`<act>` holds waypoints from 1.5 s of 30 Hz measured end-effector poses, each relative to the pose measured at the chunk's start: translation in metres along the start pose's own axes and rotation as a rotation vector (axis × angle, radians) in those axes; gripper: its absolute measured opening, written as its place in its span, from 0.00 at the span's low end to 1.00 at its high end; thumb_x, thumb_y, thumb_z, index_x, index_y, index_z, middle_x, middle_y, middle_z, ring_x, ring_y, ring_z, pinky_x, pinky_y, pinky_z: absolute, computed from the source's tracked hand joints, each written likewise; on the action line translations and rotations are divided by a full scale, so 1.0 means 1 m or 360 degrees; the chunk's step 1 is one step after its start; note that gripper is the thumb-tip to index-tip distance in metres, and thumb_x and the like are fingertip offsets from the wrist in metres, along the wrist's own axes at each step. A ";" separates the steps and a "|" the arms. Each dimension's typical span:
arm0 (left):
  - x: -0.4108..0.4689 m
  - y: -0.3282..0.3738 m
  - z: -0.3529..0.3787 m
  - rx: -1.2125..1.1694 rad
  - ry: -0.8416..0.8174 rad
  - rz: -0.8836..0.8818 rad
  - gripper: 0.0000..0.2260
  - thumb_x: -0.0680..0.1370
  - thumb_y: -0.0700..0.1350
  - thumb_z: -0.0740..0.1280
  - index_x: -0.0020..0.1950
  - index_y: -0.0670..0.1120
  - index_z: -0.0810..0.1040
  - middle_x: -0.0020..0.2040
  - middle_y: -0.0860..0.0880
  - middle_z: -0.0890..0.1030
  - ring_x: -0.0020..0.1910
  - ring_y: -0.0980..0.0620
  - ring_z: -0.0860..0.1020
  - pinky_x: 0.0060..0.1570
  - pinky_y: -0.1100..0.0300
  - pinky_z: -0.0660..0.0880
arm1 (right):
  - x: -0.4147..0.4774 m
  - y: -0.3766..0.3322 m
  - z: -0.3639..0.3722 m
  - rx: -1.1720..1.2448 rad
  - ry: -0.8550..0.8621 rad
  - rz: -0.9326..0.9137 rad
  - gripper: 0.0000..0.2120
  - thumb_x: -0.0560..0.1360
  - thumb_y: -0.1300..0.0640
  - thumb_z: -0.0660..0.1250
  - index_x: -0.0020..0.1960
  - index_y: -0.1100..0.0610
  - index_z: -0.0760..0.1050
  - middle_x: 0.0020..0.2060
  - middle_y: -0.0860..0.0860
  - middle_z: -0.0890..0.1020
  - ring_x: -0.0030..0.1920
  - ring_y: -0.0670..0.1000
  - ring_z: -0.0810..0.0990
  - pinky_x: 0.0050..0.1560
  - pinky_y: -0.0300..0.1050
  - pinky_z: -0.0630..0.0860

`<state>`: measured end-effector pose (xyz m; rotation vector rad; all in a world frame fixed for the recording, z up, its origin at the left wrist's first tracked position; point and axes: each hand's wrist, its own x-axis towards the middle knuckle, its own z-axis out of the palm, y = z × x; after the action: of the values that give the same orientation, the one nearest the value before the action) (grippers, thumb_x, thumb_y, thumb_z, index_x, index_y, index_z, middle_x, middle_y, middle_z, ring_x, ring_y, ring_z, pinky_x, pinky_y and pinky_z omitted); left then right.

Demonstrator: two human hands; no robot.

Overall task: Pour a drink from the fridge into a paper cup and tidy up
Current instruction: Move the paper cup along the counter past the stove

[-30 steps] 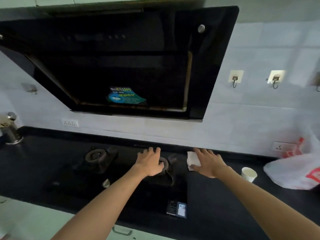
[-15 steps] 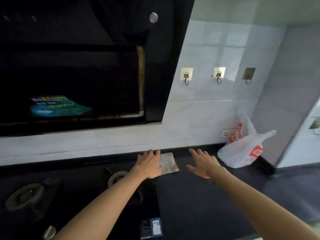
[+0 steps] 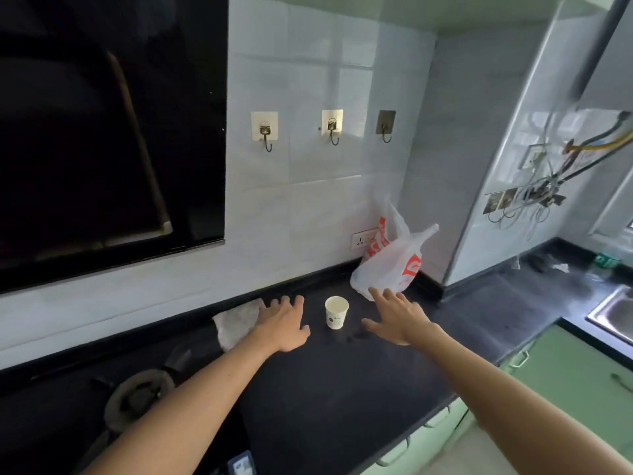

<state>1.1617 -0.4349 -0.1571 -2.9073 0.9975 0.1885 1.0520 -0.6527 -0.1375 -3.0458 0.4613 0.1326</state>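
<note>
A home kitchen: black countertop [image 3: 342, 389]; gas burner [image 3: 137, 395]; range hood [image 3: 102, 132]; tiled wall [image 3: 308, 63]; steel sink [image 3: 613, 311].

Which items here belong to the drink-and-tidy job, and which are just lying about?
Job: paper cup upright on the countertop; white cloth under the left hand; right hand, open.
Lying about: plastic bag, wall hooks, stove burner, sink.

left hand [image 3: 283, 326] flat, fingers spread | right hand [image 3: 399, 318] likewise (both empty)
</note>
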 end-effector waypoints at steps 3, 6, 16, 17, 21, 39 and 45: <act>0.019 0.018 0.003 -0.0017 -0.0032 0.0006 0.28 0.81 0.57 0.58 0.76 0.44 0.58 0.70 0.40 0.70 0.67 0.39 0.71 0.64 0.43 0.69 | 0.014 0.022 0.004 0.0020 -0.0015 0.0011 0.35 0.77 0.35 0.58 0.76 0.50 0.51 0.66 0.54 0.70 0.66 0.59 0.70 0.62 0.60 0.71; 0.043 0.034 0.005 -0.0019 -0.0045 -0.0029 0.28 0.81 0.57 0.58 0.76 0.44 0.58 0.70 0.40 0.69 0.68 0.39 0.70 0.63 0.42 0.69 | 0.037 0.045 0.007 0.0016 -0.0028 -0.0018 0.35 0.77 0.35 0.58 0.77 0.50 0.50 0.67 0.54 0.69 0.67 0.59 0.70 0.62 0.60 0.72; 0.118 0.069 0.029 -0.0125 -0.0167 -0.0221 0.28 0.81 0.57 0.59 0.76 0.45 0.59 0.69 0.40 0.70 0.67 0.39 0.71 0.62 0.44 0.71 | 0.132 0.118 0.014 0.0065 -0.0130 -0.0201 0.36 0.79 0.37 0.57 0.79 0.51 0.46 0.72 0.57 0.66 0.68 0.62 0.70 0.66 0.58 0.72; 0.122 0.071 0.032 -0.0135 -0.0182 -0.0241 0.28 0.81 0.57 0.59 0.76 0.45 0.58 0.70 0.40 0.70 0.67 0.39 0.71 0.62 0.44 0.71 | 0.140 0.122 0.019 0.0069 -0.0156 -0.0224 0.36 0.79 0.37 0.57 0.79 0.51 0.46 0.72 0.57 0.66 0.69 0.62 0.70 0.66 0.59 0.71; 0.133 0.076 0.053 -0.0194 -0.0270 -0.0321 0.29 0.81 0.57 0.58 0.78 0.45 0.56 0.72 0.41 0.69 0.69 0.40 0.70 0.64 0.44 0.70 | 0.168 0.127 0.047 0.0133 -0.0240 -0.0328 0.36 0.78 0.36 0.59 0.78 0.50 0.48 0.70 0.56 0.67 0.67 0.59 0.71 0.65 0.58 0.73; 0.168 0.077 0.134 -0.0638 -0.0416 -0.0613 0.26 0.81 0.56 0.61 0.73 0.44 0.61 0.67 0.41 0.73 0.64 0.41 0.74 0.59 0.44 0.73 | 0.222 0.068 0.182 0.0885 -0.0172 -0.0477 0.38 0.76 0.44 0.68 0.79 0.51 0.52 0.73 0.51 0.66 0.71 0.54 0.65 0.65 0.54 0.72; 0.174 0.078 0.144 -0.0738 -0.0392 -0.0687 0.24 0.80 0.56 0.61 0.72 0.45 0.62 0.66 0.42 0.73 0.64 0.42 0.74 0.60 0.44 0.74 | 0.234 0.057 0.203 0.1064 -0.0180 -0.0417 0.41 0.75 0.45 0.71 0.79 0.51 0.51 0.72 0.52 0.67 0.71 0.55 0.65 0.67 0.53 0.69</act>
<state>1.2367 -0.5879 -0.3246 -3.2947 0.3022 0.8210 1.2418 -0.7615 -0.3640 -2.3936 0.0661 0.1083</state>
